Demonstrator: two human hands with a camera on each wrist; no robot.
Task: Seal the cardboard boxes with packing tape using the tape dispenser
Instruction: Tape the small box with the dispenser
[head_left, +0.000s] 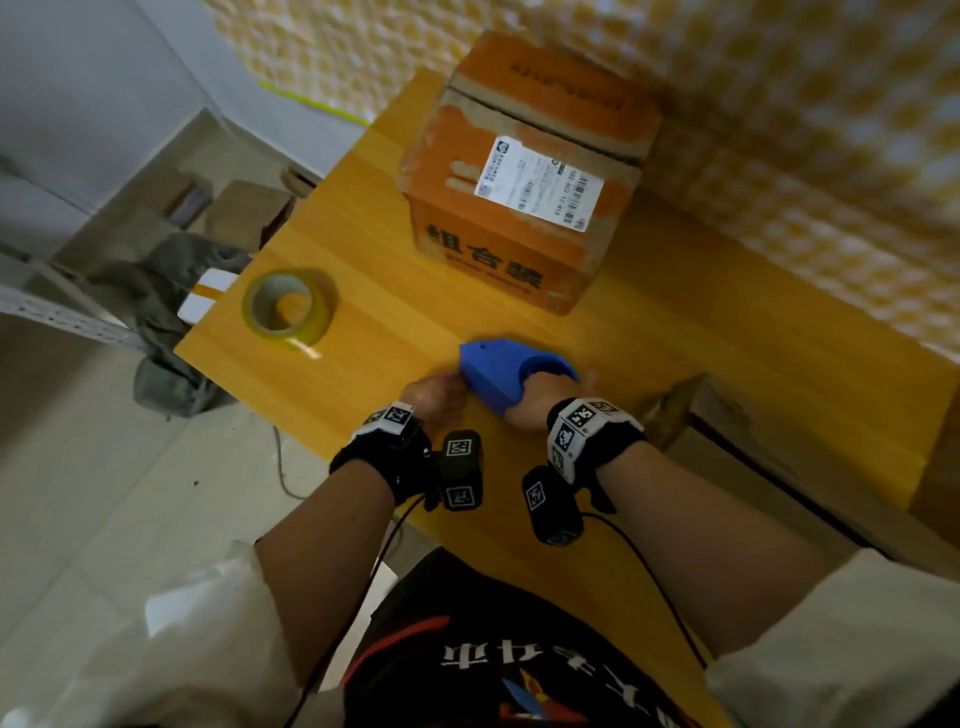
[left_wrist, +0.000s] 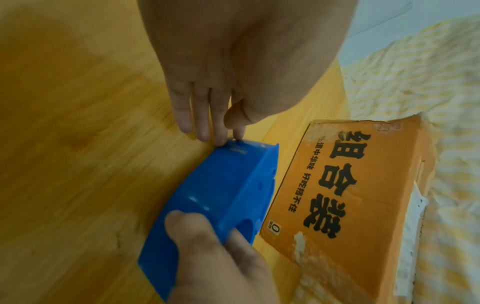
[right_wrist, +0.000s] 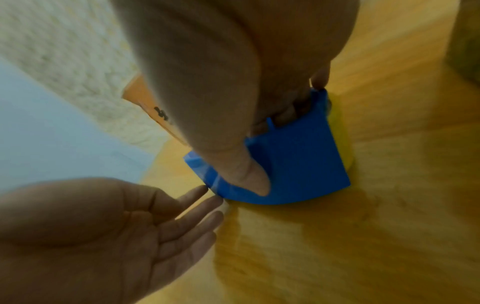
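Note:
A blue plastic tape dispenser (head_left: 498, 371) (left_wrist: 221, 185) (right_wrist: 298, 164) lies on the yellow wooden table (head_left: 675, 322). My right hand (head_left: 535, 402) (right_wrist: 233, 144) grips it, thumb on its side and fingers curled through its opening. My left hand (head_left: 434, 397) (left_wrist: 207, 123) (right_wrist: 182, 216) is flat, its straight fingertips touching the dispenser's left end. A roll of clear-yellowish packing tape (head_left: 288, 306) lies loose on the table to the left. An orange cardboard box (head_left: 519, 156) (left_wrist: 350, 185) with a white shipping label stands behind the dispenser, its flaps down.
Another brown cardboard box (head_left: 753, 436) sits at the table's right edge, near my right wrist. A patterned yellow wall (head_left: 779, 130) runs behind the table. On the floor to the left are more cartons (head_left: 234, 213) and a grey cloth (head_left: 166, 291).

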